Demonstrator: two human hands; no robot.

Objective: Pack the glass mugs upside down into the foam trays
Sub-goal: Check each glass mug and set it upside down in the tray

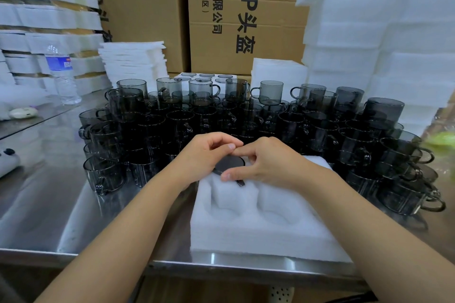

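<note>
One mug (230,164) base-up in far-left pocket of foam tray (246,231) — left hand (204,152), right hand (268,162) both curled round it.

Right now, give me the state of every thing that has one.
mug in tray: upside down, seated in a far pocket.
foam tray: flat, near pockets empty.
right hand: pinches mug's base.
left hand: fingers curled beside mug, grip unclear.
loose mugs: upright, stacked.
water bottle: upright.
</note>
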